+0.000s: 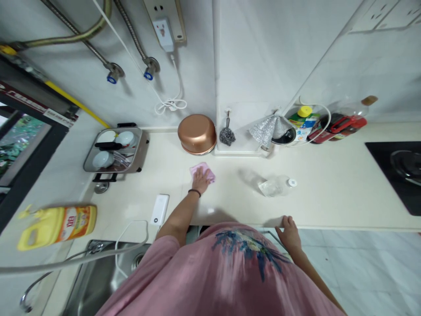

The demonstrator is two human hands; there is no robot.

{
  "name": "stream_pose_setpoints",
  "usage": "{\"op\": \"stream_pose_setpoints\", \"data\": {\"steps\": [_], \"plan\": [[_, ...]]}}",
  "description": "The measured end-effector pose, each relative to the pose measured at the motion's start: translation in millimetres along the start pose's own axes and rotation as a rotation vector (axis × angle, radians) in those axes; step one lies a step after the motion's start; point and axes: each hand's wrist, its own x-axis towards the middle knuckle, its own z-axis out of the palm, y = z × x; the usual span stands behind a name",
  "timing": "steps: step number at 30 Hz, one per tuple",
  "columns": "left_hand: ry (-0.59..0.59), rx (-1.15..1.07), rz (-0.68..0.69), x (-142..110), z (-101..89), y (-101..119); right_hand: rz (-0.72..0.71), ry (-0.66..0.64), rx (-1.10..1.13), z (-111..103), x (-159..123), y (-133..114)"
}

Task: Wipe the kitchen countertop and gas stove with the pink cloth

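My left hand (201, 181) lies on a pink cloth (211, 176), fingers spread and pressing it flat against the pale countertop (226, 199). A dark band circles that wrist. At the counter's front edge my right hand (290, 235) rests with its fingertips on top, apart and holding nothing. Beyond it a clear plastic bottle (275, 187) with a white cap lies on its side. A copper-coloured pot (197, 134) stands against the wall beyond the cloth. Left of my left forearm is a white power bank (160, 210).
At the left back, an electric pan (142, 151) holds bowls. A yellow detergent jug (59, 226) stands by the sink (98, 281). A steel scrubber (226, 136) and a silvery cloth (268, 130) hang on the wall. Bottles (338, 127) and a black stove (394, 171) are right.
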Motion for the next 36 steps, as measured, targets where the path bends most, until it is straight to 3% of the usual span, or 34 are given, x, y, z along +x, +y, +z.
{"op": "stream_pose_setpoints", "data": {"steps": [3,6,9,12,17,23,29,36], "plan": [[0.044,0.014,-0.131,-1.2,-20.9,-30.5,0.032,-0.031,0.084,-6.4,0.0,-5.8],[0.060,0.027,-0.193,-5.8,-31.0,-46.4,0.052,-0.024,0.137,-10.6,-0.3,-10.6],[0.062,0.034,-0.235,-6.6,-31.5,-46.6,0.058,-0.013,0.173,-11.0,-1.0,-12.0],[0.058,0.030,-0.239,-0.3,-24.7,-33.0,0.063,-0.011,0.196,-8.0,-1.8,-10.4],[0.034,-0.004,-0.169,25.2,-2.2,17.8,0.070,-0.029,0.212,2.7,-3.5,-3.8],[-0.075,-0.089,0.147,58.6,25.6,104.5,0.095,-0.025,0.199,17.1,-9.4,2.4],[-0.160,-0.053,0.451,85.8,41.5,185.5,0.085,-0.015,0.223,24.5,-14.1,4.6],[-0.233,-0.009,0.645,116.0,51.1,251.5,0.089,-0.023,0.233,29.8,-18.7,10.1]]}}
